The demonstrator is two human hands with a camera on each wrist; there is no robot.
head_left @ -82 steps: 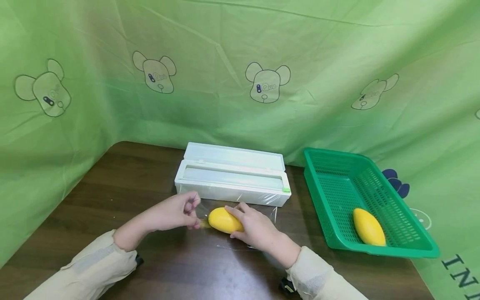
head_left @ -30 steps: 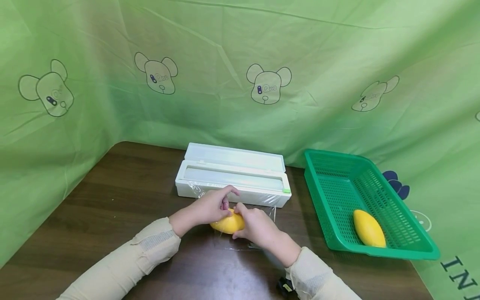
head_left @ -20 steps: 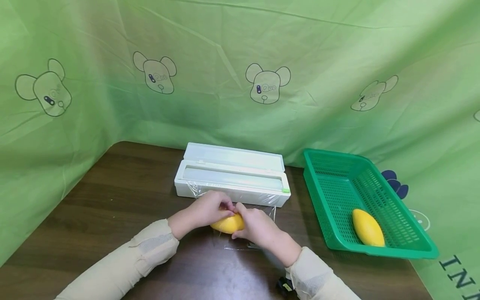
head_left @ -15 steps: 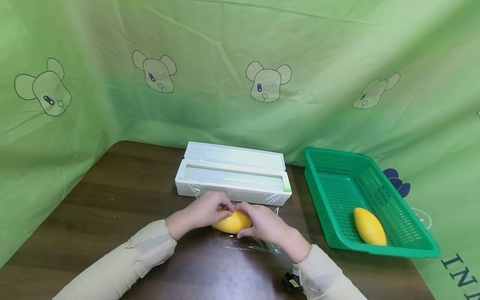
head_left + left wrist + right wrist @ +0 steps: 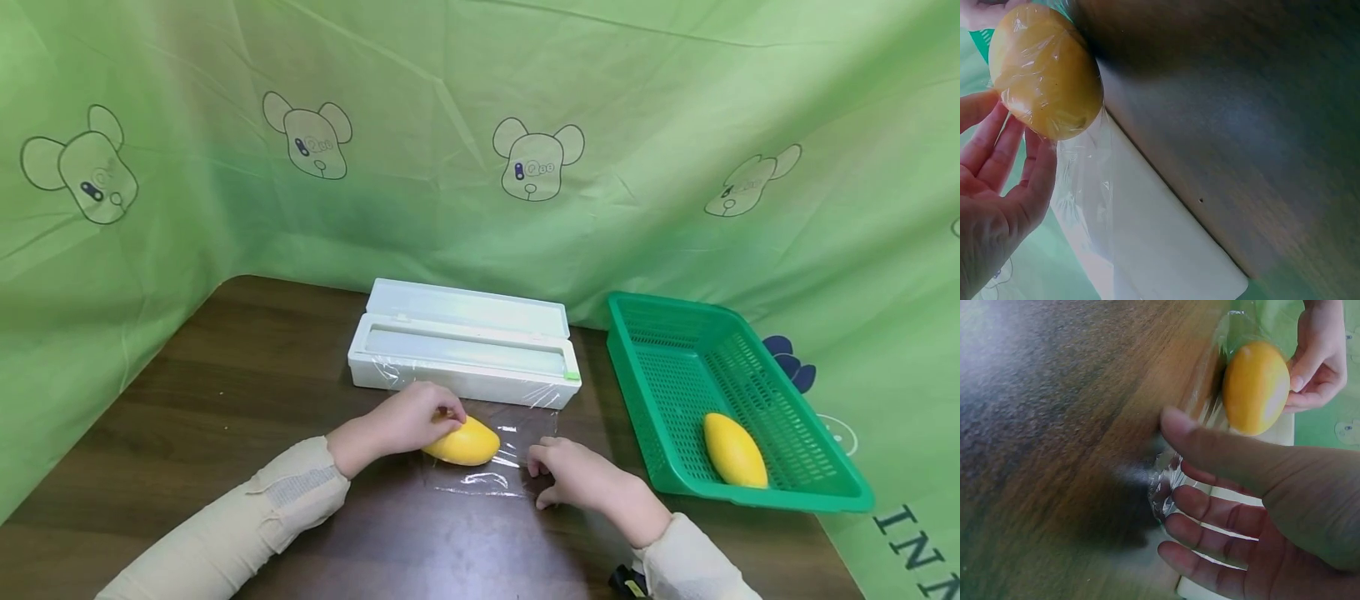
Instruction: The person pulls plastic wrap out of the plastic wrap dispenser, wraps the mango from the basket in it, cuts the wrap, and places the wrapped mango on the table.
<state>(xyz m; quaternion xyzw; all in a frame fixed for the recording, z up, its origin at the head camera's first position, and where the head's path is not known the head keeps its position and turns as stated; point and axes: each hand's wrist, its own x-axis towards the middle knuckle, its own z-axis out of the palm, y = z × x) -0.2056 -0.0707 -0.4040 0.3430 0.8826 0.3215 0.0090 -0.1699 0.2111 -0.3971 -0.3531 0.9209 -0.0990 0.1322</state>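
A yellow mango point(image 5: 472, 443) lies on a sheet of clear plastic wrap point(image 5: 487, 482) in front of the white wrap box. At the mango's upper left side, my left hand point(image 5: 408, 421) pinches the wrap between thumb and fingers. The left wrist view shows creased film stretched over the mango point(image 5: 1047, 78). My right hand point(image 5: 577, 477) is off the fruit, at the right edge of the sheet, its fingers loosely bent and the thumb apart. Crumpled film point(image 5: 1165, 481) shows right by its fingertips in the right wrist view.
Behind the hands stands the white wrap box point(image 5: 457, 379), lid up, with film hanging over its front. To the right, a green plastic basket point(image 5: 651, 417) holds a second mango point(image 5: 735, 450). A printed green curtain point(image 5: 420, 208) borders the dark wooden table point(image 5: 247, 367).
My left hand has carried the wrap's left edge rightward over the mango. My right hand has let go of the mango and moved right, to the far side of the sheet.
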